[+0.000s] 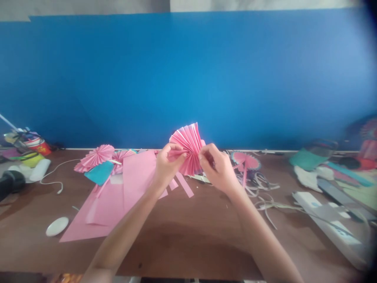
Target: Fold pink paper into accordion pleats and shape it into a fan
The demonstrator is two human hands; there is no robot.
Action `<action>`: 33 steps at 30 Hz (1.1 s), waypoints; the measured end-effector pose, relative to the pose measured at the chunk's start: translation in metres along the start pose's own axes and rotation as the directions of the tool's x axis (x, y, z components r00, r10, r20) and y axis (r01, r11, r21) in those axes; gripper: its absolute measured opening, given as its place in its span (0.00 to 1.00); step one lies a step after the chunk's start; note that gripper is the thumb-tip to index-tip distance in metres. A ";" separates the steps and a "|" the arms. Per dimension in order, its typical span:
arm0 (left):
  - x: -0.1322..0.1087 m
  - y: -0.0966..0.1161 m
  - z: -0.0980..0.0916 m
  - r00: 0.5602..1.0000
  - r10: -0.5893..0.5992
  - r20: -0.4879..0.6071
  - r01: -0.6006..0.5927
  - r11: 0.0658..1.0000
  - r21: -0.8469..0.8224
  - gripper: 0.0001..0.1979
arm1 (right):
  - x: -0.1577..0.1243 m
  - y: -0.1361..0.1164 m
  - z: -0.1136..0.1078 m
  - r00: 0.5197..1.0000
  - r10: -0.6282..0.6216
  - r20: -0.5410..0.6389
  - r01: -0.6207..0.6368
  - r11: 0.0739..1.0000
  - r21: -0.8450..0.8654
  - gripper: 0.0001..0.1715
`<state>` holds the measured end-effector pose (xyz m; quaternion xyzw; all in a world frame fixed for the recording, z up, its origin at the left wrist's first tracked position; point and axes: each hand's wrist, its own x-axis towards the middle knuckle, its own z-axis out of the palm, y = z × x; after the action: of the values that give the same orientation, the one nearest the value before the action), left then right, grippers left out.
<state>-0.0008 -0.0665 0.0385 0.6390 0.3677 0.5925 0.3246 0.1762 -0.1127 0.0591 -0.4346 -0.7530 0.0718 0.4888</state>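
Note:
A pleated pink paper fan [188, 141] is held up above the brown table, its folds spread out from a gathered middle. My left hand [169, 159] pinches it at the left, with thumb and finger close to its centre. At its right edge, my right hand [216, 163] is closed with the fingertips on the paper. What lies inside the right fingers is partly hidden. Below and left of the fan are pink paper sheets [137, 173] and a cut pink strip [185, 184].
Finished-looking pink fans [98, 155] and a teal paper piece [99, 173] lie at the left. Nearby is a white oval object [57, 226]. On the right are another pink fan [246, 161], paper scraps [262, 182] and a white power strip [326, 224]. A blue wall [188, 70] stands behind.

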 end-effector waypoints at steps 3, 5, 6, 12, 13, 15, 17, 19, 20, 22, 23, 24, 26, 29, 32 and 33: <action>-0.001 0.001 0.001 1.000 -0.003 0.001 0.003 1.000 0.016 0.13 | 0.000 0.001 0.001 0.994 -0.109 -0.002 0.109 0.993 -0.042 0.05; -0.001 0.001 0.001 1.000 0.018 0.004 -0.018 1.000 0.014 0.12 | -0.001 0.002 0.004 0.989 -0.144 0.039 0.147 0.986 -0.084 0.05; -0.001 0.002 0.001 1.000 0.028 0.005 -0.028 1.000 0.014 0.11 | -0.001 0.003 0.005 0.987 -0.149 0.054 0.154 0.982 -0.111 0.06; -0.001 0.000 -0.001 1.000 0.006 0.011 -0.007 0.998 0.067 0.10 | -0.001 0.003 0.014 0.973 -0.220 0.069 0.230 0.950 -0.214 0.08; 0.000 -0.001 -0.001 1.000 0.004 0.013 -0.005 0.997 0.075 0.10 | -0.002 0.003 0.016 0.977 -0.205 0.062 0.214 0.949 -0.232 0.08; 0.000 -0.003 -0.001 1.000 -0.014 0.017 0.013 0.997 0.076 0.11 | -0.002 0.003 0.018 0.986 -0.161 0.047 0.168 0.951 -0.259 0.07; -0.001 -0.004 0.000 0.999 -0.039 0.011 0.038 0.997 0.065 0.11 | -0.003 0.003 0.020 0.990 -0.137 0.037 0.142 0.954 -0.265 0.07; -0.001 -0.005 0.000 0.999 -0.044 -0.006 0.044 0.997 0.057 0.11 | -0.003 0.004 0.022 0.988 -0.150 0.036 0.154 0.951 -0.266 0.08; -0.001 -0.005 0.000 0.999 -0.038 -0.015 0.039 0.998 0.057 0.11 | -0.004 0.004 0.023 0.986 -0.163 0.037 0.167 0.948 -0.271 0.07; 0.000 -0.005 -0.001 0.999 -0.022 -0.033 0.024 0.998 0.060 0.11 | -0.005 0.005 0.025 0.981 -0.188 0.041 0.191 0.939 -0.285 0.07; 0.000 -0.005 -0.001 0.999 -0.019 -0.037 0.022 0.998 0.060 0.11 | -0.005 0.005 0.026 0.980 -0.194 0.040 0.198 0.936 -0.290 0.07; 0.000 -0.005 -0.001 0.999 -0.018 -0.040 0.021 0.998 0.058 0.11 | -0.005 0.006 0.027 0.980 -0.198 0.038 0.200 0.935 -0.292 0.06; 0.000 -0.006 -0.001 0.999 -0.014 -0.044 0.016 0.999 0.050 0.12 | -0.006 0.006 0.029 0.979 -0.200 0.033 0.201 0.937 -0.285 0.07; -0.001 -0.006 0.000 0.998 -0.003 -0.055 0.004 1.000 0.019 0.13 | -0.006 0.007 0.030 0.981 -0.195 0.013 0.193 0.954 -0.232 0.07; -0.002 -0.005 0.001 0.998 -0.015 -0.054 0.011 0.998 -0.069 0.17 | -0.005 0.008 0.030 0.982 -0.188 -0.022 0.183 0.972 -0.148 0.08; -0.003 -0.005 0.002 0.999 -0.025 -0.045 0.020 0.994 -0.106 0.19 | -0.005 0.008 0.030 0.981 -0.189 -0.033 0.183 0.975 -0.126 0.07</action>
<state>0.0003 -0.0664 0.0330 0.6030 0.3505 0.6219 0.3561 0.1578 -0.1024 0.0364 -0.3929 -0.7822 -0.0306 0.4826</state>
